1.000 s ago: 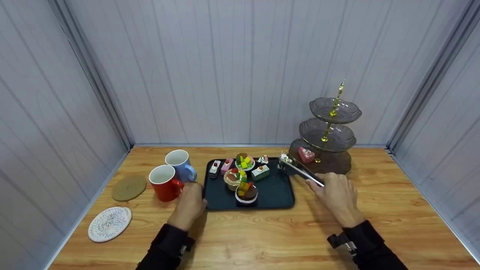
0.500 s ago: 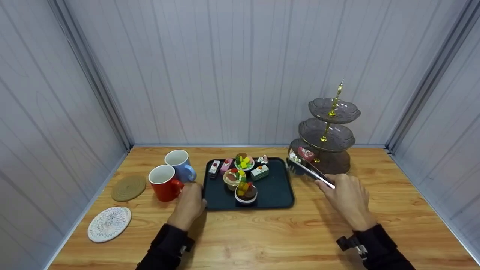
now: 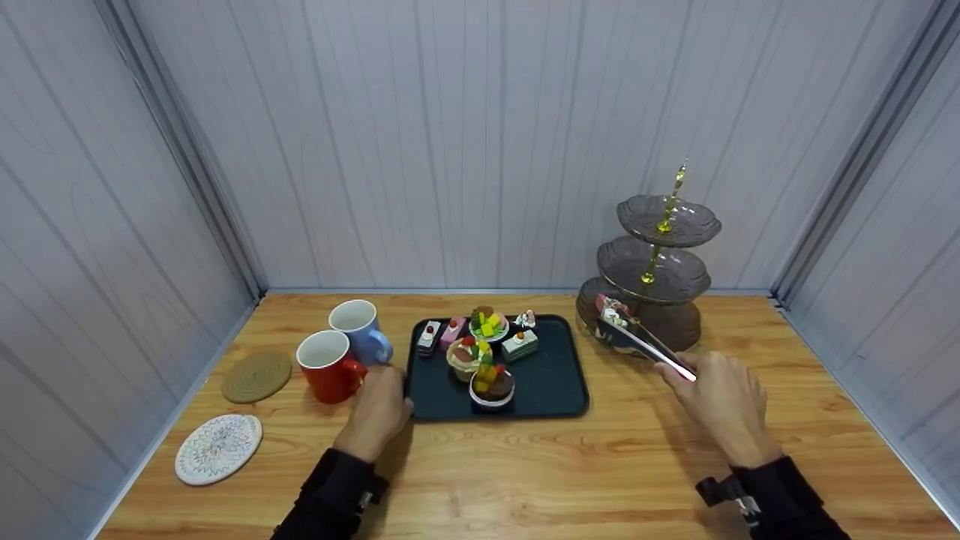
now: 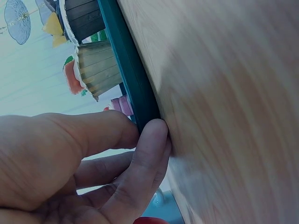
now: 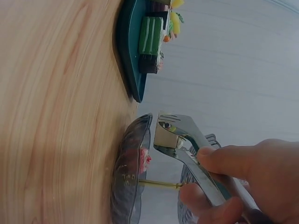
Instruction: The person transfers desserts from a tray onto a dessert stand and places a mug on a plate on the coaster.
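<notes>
My left hand (image 3: 377, 405) pinches the left rim of a dark green tray (image 3: 551, 390) between thumb and fingers, as the left wrist view shows. My right hand (image 3: 724, 401) grips metal tongs (image 5: 198, 175), whose tips clasp a small cream-topped cake (image 5: 164, 137). That cake hangs at the bottom tier of a three-tier cake stand (image 3: 679, 330); whether it touches the tier I cannot tell. A pink cake (image 5: 144, 161) lies on that tier, partly hidden behind the tongs in the head view. On the tray are cupcakes (image 3: 493, 386) and a green cake slice (image 3: 520, 344).
Left of the tray stand a red mug (image 3: 324, 367) and a blue mug (image 3: 354, 322), close to my left hand. A tan coaster (image 3: 257, 376) and a white patterned coaster (image 3: 219, 448) lie farther left. Panel walls enclose the table on three sides.
My right hand has moved right with the tongs, carrying the small cake from above the tray's right end to the stand's bottom tier. My left hand has stayed at the tray.
</notes>
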### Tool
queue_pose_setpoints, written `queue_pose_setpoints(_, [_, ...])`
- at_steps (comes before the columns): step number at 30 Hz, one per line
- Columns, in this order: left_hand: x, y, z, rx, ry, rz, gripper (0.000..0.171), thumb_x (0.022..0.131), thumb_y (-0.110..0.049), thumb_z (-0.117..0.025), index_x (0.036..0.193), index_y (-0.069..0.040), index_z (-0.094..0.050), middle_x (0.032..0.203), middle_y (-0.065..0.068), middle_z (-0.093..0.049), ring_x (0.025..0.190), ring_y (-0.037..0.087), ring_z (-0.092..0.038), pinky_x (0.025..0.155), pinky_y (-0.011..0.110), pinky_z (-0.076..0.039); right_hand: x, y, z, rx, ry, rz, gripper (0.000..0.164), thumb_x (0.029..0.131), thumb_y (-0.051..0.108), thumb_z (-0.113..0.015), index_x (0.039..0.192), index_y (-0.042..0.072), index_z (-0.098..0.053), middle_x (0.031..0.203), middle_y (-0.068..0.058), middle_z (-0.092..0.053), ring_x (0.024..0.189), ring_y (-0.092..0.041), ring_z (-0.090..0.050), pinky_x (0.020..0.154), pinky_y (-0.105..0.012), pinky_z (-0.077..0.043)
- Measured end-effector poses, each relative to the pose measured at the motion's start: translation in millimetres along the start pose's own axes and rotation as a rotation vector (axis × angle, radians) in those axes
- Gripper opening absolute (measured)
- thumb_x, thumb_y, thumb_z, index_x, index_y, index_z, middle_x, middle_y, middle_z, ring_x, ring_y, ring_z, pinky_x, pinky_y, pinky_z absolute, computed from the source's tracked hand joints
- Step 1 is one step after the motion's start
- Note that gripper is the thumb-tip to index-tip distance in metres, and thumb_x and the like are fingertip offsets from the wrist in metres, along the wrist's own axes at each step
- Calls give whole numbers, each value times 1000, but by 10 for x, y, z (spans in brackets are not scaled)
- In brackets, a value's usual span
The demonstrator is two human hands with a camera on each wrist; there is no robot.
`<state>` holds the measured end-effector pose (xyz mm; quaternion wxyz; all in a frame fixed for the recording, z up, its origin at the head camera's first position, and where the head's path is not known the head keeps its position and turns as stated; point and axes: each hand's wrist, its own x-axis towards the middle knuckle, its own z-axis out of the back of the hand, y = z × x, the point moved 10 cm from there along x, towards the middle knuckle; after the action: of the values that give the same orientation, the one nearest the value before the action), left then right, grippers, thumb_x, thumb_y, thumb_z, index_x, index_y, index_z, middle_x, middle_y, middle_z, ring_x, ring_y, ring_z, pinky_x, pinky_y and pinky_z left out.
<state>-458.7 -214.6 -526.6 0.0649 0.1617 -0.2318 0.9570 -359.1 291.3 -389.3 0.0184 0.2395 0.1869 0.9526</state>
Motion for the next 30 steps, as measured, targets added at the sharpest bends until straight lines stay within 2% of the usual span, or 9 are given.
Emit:
queue_pose_setpoints(4, [1,-1,5,-9,7,1,14,69,-4,-80,77,-10,-71,80,14,-67,81,35,-69,68,52,-58,-5,-72,34,-8,8,-10,34,91,53,-80,97,21,-86,86,-23,-78,68,-47,-70,43,-45,-37])
queue_pose_setpoints(7, [3,-7,11,-13,15,4,12,71,-4,-80,78,-9,-71,79,12,-66,80,34,-68,68,52,-58,-7,-124,65,-21,16,-18,35,91,53,-80,81,20,-81,72,-14,-72,59,-36,-65,43,-42,-34])
queue_pose_setpoints(10, [-7,-29,19,7,-7,-18,14,70,-5,-81,77,-10,-70,80,14,-66,81,36,-69,68,52,-58,-10,-181,86,-35,29,-41,36,90,52,-82,75,19,-77,64,-5,-62,55,-27,-56,44,-40,-32])
queue_pose_setpoints(14, [-32,-57,39,25,-57,-54,17,67,-6,-82,75,-10,-68,82,16,-66,83,40,-69,68,53,-59,-12,-247,111,-50,47,-65,35,89,49,-83,86,15,-82,64,-4,-60,54,-26,-54,45,-39,-32])
queue_pose_setpoints(20, [-29,-44,29,16,-50,-52,15,68,-4,-81,77,-8,-69,81,15,-65,80,38,-69,68,51,-59,-11,-351,135,-48,83,-93,50,90,60,-78,107,14,-85,67,-4,-63,58,-26,-56,45,-38,-34])
queue_pose_setpoints(23, [-14,-42,16,25,-36,-51,14,68,-5,-81,77,-8,-69,82,15,-65,79,37,-69,67,51,-59,-8,-418,151,-49,95,-117,57,90,67,-74,108,14,-85,64,-2,-59,56,-23,-53,45,-37,-33])
queue_pose_setpoints(27, [-9,-43,24,2,-35,-42,14,67,-3,-80,76,-8,-70,82,15,-66,80,37,-69,67,52,-58,0,-489,167,-53,93,-123,62,91,69,-72,110,11,-84,58,1,-48,51,-20,-45,44,-34,-29])
queue_pose_setpoints(30, [-27,-73,62,-19,-37,-28,14,67,-1,-78,75,-7,-70,83,17,-66,81,39,-68,69,54,-58,13,-544,156,-56,94,-129,65,91,69,-71,109,8,-84,58,1,-45,50,-19,-43,45,-33,-28])
